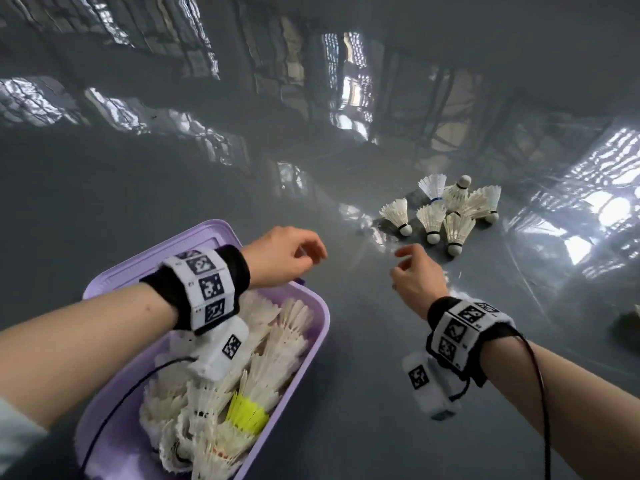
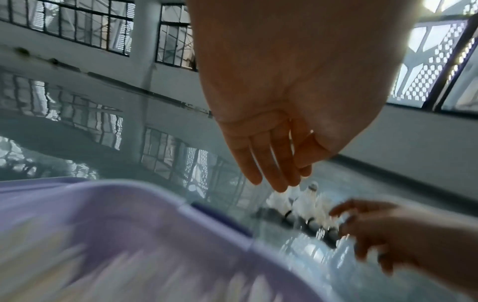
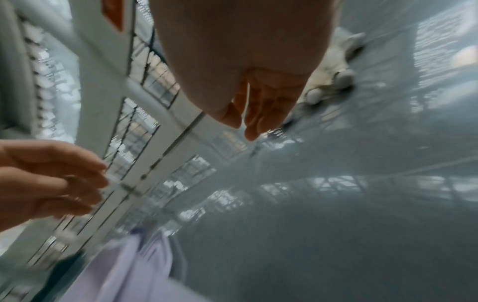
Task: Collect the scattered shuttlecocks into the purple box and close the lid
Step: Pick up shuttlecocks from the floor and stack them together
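Note:
The purple box (image 1: 320, 327) stands open at the lower left of the head view, full of white shuttlecocks and one yellow shuttlecock (image 1: 247, 412); its lid (image 1: 194, 244) lies back behind it. Several white shuttlecocks (image 1: 446, 211) lie in a cluster on the floor to the right. My left hand (image 1: 294, 254) hovers above the box's far corner, fingers relaxed and empty. My right hand (image 1: 412, 275) hangs between the box and the cluster, fingers loose, holding nothing. The wrist views show the left hand (image 2: 274, 163) and the right hand (image 3: 253, 110) with straight, empty fingers.
The glossy grey floor (image 1: 207, 161) reflects windows and spreads out on all sides. A pale object (image 1: 628, 329) shows at the right edge. Black cables run from both wristbands. A wall with windows (image 2: 108, 26) stands beyond the floor.

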Demonstrator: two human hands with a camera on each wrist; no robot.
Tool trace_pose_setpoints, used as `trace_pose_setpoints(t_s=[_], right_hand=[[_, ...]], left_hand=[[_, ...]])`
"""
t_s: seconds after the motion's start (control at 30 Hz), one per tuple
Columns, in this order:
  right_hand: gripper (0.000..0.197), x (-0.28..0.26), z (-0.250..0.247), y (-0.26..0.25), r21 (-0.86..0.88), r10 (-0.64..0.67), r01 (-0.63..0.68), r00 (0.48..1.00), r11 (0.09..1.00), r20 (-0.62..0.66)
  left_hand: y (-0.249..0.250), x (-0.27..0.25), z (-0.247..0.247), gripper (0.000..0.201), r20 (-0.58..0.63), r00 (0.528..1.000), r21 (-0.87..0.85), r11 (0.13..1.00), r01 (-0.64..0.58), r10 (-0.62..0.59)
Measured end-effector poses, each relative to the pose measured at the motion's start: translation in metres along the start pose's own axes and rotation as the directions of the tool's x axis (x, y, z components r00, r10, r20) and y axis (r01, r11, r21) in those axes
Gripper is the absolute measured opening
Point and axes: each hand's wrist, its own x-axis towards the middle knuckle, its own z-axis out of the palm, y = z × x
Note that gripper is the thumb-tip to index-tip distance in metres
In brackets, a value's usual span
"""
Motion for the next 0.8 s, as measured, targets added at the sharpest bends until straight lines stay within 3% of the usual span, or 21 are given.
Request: trace_pose_setpoints(t_s=[0.07,0.17,0.43,0.53,0.6,0.73,0.8], right_hand=[[0.022,0.007,-0.011,0.019,0.059,0.100,-0.100,0.995,0.993,-0.005],[0.025,0.012,-0.023,0.040,0.085,0.145,-0.141,0.989,0.986,-0.034],[0.033,0.017,-0.054,0.106,0.103,0.073,-0.061,0.991,0.993,-0.111],[0.034,0.017,-0.060,0.132,0.160,0.102,-0.076,0.981,0.984,-0.163],[0.036,0.016,-0.063,0.146,0.216,0.130,-0.082,0.967,0.973,-0.220],[0.035,0.017,-0.067,0.161,0.293,0.185,-0.102,0.943,0.951,-0.275],[0.033,0.018,-0.070,0.165,0.311,0.213,-0.118,0.932,0.943,-0.293]], left_hand=[[0.013,0.034,-0.003,0.021,-0.034,0.999,-0.054,0.998,0.023,-0.025],[0.025,0.085,0.012,0.022,-0.068,0.994,-0.115,0.990,0.080,-0.088],[0.045,0.194,0.080,0.071,-0.005,0.983,0.113,0.977,0.183,-0.184],[0.043,0.216,0.098,0.092,-0.011,0.972,0.046,0.971,0.234,-0.233],[0.041,0.228,0.106,0.100,0.000,0.962,-0.095,0.958,0.272,-0.273],[0.038,0.243,0.120,0.094,-0.034,0.944,-0.266,0.914,0.307,-0.327],[0.036,0.245,0.127,0.068,-0.106,0.930,-0.262,0.913,0.314,-0.351]])
